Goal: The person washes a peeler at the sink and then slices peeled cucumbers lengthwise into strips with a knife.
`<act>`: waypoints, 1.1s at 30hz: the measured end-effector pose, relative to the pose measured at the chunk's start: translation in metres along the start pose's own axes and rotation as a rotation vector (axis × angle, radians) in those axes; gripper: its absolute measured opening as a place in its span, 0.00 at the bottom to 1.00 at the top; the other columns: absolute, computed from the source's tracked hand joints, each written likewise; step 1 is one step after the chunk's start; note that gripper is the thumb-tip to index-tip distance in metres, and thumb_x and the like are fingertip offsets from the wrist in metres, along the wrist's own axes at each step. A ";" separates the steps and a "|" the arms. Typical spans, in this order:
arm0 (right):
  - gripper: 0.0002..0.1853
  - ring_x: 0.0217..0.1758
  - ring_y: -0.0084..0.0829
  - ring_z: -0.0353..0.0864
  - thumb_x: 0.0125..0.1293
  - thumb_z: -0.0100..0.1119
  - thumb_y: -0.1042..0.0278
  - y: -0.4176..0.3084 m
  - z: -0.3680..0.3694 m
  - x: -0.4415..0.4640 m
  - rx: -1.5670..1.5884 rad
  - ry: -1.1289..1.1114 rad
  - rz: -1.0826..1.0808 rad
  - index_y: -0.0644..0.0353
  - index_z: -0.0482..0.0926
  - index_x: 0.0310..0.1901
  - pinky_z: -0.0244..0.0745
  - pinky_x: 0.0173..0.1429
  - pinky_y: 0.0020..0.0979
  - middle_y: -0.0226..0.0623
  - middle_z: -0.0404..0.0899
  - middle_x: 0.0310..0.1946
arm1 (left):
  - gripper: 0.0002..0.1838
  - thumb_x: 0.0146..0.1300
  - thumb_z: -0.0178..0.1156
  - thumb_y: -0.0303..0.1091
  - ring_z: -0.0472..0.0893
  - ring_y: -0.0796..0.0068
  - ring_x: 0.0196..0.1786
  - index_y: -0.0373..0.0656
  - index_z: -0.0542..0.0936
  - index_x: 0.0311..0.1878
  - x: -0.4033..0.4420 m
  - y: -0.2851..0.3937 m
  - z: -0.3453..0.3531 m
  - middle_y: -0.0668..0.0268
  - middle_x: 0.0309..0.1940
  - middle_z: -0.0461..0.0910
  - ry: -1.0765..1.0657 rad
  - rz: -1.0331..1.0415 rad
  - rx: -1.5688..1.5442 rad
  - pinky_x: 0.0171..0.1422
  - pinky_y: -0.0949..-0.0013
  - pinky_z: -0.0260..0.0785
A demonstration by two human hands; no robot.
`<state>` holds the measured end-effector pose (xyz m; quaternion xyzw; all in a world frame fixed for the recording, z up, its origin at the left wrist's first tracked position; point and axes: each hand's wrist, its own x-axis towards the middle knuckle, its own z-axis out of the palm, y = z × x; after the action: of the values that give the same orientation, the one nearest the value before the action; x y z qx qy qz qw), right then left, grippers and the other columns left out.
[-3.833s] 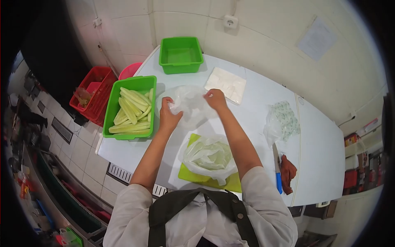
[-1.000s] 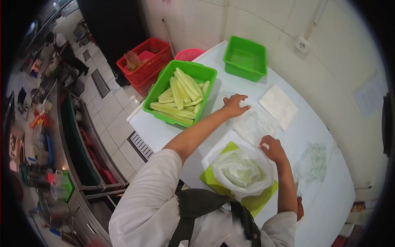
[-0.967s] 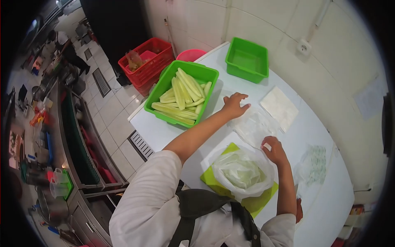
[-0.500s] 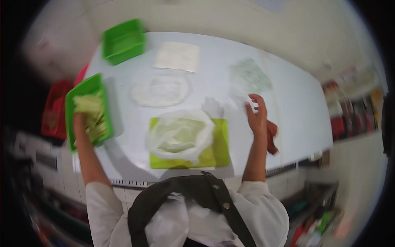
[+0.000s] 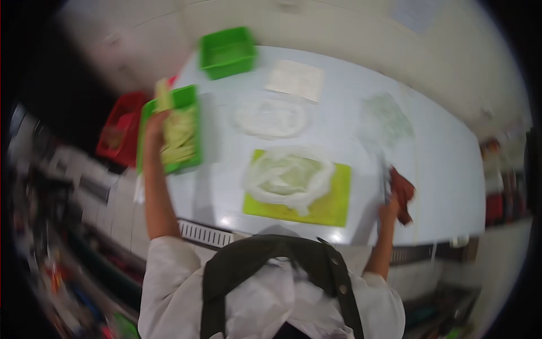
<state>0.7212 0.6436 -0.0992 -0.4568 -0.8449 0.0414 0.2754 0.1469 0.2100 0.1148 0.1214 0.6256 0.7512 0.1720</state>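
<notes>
My left hand (image 5: 156, 125) is closed on a pale green peeled cucumber piece (image 5: 164, 95), raised over the green basket (image 5: 197, 133) of similar pieces (image 5: 180, 133). On the right, my right hand (image 5: 389, 208) is closed at the knife (image 5: 387, 178), beside a red-brown cloth (image 5: 402, 192); its handle is hidden and the area is blurred. Between my hands, an open white plastic bag (image 5: 288, 175) with pale green contents rests on a yellow-green cutting board (image 5: 337, 195). Behind the board, a clear plastic bag (image 5: 271, 117) lies spread on the white table (image 5: 333, 135).
A second green basket (image 5: 227, 53) stands at the back left, near a stack of white sheets (image 5: 295, 79). A patterned plastic bag (image 5: 387, 120) lies at the right. Red crates (image 5: 121, 130) stand beyond the table's left edge.
My left hand has left the clear bag, reached into the basket and lifted a cucumber piece. My right hand has moved from that bag to the knife. The view has turned rightward.
</notes>
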 end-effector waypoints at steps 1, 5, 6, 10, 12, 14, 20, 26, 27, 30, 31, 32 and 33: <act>0.28 0.50 0.45 0.75 0.45 0.51 0.79 -0.027 -0.031 0.010 0.116 -0.189 0.203 0.69 0.70 0.54 0.68 0.54 0.38 0.50 0.76 0.46 | 0.13 0.58 0.54 0.39 0.79 0.74 0.26 0.38 0.77 0.38 -0.020 -0.004 0.010 0.65 0.26 0.78 -0.070 0.031 -0.103 0.31 0.71 0.74; 0.18 0.19 0.23 0.71 0.62 0.53 0.63 -0.105 -0.095 0.007 0.611 -0.307 0.652 0.57 0.67 0.53 0.70 0.24 0.26 0.29 0.69 0.19 | 0.20 0.59 0.54 0.36 0.76 0.71 0.36 0.39 0.70 0.54 -0.076 -0.021 0.076 0.63 0.39 0.74 -0.401 -0.294 -0.489 0.42 0.67 0.73; 0.16 0.17 0.18 0.66 0.65 0.50 0.61 -0.117 -0.104 0.002 0.728 -0.356 0.595 0.60 0.65 0.50 0.64 0.18 0.23 0.31 0.70 0.22 | 0.22 0.63 0.52 0.43 0.76 0.68 0.40 0.39 0.70 0.54 -0.089 -0.033 0.093 0.61 0.40 0.75 -0.405 -0.414 -0.591 0.46 0.63 0.72; 0.16 0.20 0.19 0.71 0.65 0.52 0.64 -0.162 -0.118 -0.020 1.049 -0.387 0.429 0.61 0.66 0.50 0.67 0.21 0.23 0.31 0.72 0.24 | 0.26 0.68 0.39 0.53 0.75 0.63 0.46 0.40 0.67 0.56 -0.119 -0.075 0.128 0.60 0.47 0.73 -0.489 -0.609 -0.603 0.51 0.60 0.70; 0.15 0.22 0.19 0.73 0.63 0.53 0.66 -0.197 -0.127 -0.020 1.015 -0.456 0.290 0.63 0.69 0.49 0.68 0.23 0.21 0.31 0.73 0.25 | 0.27 0.69 0.38 0.53 0.74 0.61 0.50 0.41 0.66 0.58 -0.130 -0.068 0.144 0.59 0.52 0.72 -0.461 -0.577 -0.503 0.54 0.59 0.68; 0.13 0.22 0.19 0.72 0.62 0.56 0.69 -0.220 -0.133 -0.019 0.983 -0.549 0.174 0.63 0.72 0.46 0.67 0.24 0.21 0.30 0.73 0.24 | 0.27 0.68 0.38 0.53 0.73 0.59 0.54 0.43 0.64 0.60 -0.135 -0.072 0.147 0.58 0.56 0.69 -0.527 -0.502 -0.581 0.56 0.58 0.67; 0.13 0.20 0.19 0.69 0.55 0.62 0.71 -0.283 -0.143 -0.019 0.756 -0.305 -0.087 0.58 0.81 0.44 0.63 0.27 0.21 0.31 0.74 0.19 | 0.26 0.70 0.39 0.48 0.69 0.58 0.60 0.41 0.61 0.63 -0.146 -0.064 0.141 0.57 0.60 0.66 -0.599 -0.347 -0.439 0.60 0.58 0.64; 0.14 0.16 0.28 0.67 0.54 0.63 0.70 -0.302 -0.154 -0.012 0.532 -0.214 -0.205 0.53 0.82 0.44 0.61 0.24 0.26 0.34 0.68 0.15 | 0.23 0.71 0.40 0.42 0.71 0.62 0.58 0.40 0.60 0.64 -0.154 -0.058 0.135 0.56 0.59 0.68 -0.657 -0.335 -0.391 0.57 0.63 0.66; 0.14 0.16 0.28 0.66 0.54 0.63 0.69 -0.303 -0.155 -0.010 0.501 -0.216 -0.205 0.52 0.82 0.44 0.61 0.24 0.27 0.34 0.67 0.14 | 0.23 0.71 0.40 0.42 0.72 0.62 0.57 0.40 0.59 0.65 -0.155 -0.056 0.135 0.56 0.58 0.69 -0.670 -0.345 -0.387 0.56 0.63 0.67; 0.14 0.15 0.29 0.66 0.54 0.63 0.69 -0.306 -0.158 -0.007 0.453 -0.199 -0.219 0.51 0.82 0.45 0.60 0.23 0.28 0.33 0.66 0.14 | 0.23 0.71 0.40 0.41 0.74 0.62 0.55 0.41 0.59 0.65 -0.154 -0.054 0.137 0.56 0.57 0.70 -0.688 -0.361 -0.367 0.53 0.64 0.69; 0.14 0.15 0.29 0.66 0.54 0.63 0.69 -0.307 -0.159 -0.006 0.444 -0.190 -0.227 0.51 0.82 0.45 0.60 0.23 0.28 0.33 0.66 0.14 | 0.23 0.71 0.40 0.40 0.74 0.63 0.55 0.42 0.59 0.66 -0.153 -0.054 0.138 0.56 0.56 0.71 -0.690 -0.364 -0.359 0.52 0.64 0.70; 0.14 0.15 0.29 0.67 0.54 0.63 0.69 -0.306 -0.158 -0.005 0.436 -0.184 -0.234 0.50 0.82 0.45 0.60 0.22 0.28 0.33 0.67 0.14 | 0.23 0.71 0.40 0.40 0.75 0.63 0.54 0.42 0.59 0.66 -0.152 -0.054 0.138 0.56 0.56 0.71 -0.692 -0.362 -0.347 0.52 0.65 0.70; 0.14 0.15 0.29 0.67 0.54 0.63 0.69 -0.305 -0.158 -0.004 0.428 -0.177 -0.241 0.50 0.82 0.45 0.61 0.22 0.29 0.33 0.67 0.14 | 0.23 0.71 0.40 0.40 0.75 0.63 0.53 0.42 0.59 0.66 -0.151 -0.054 0.139 0.56 0.55 0.71 -0.694 -0.360 -0.336 0.51 0.65 0.70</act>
<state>0.5740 0.4352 0.1309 -0.2787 -0.8861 0.2256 0.2938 0.3458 0.2811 0.0925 0.2261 0.4109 0.7151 0.5183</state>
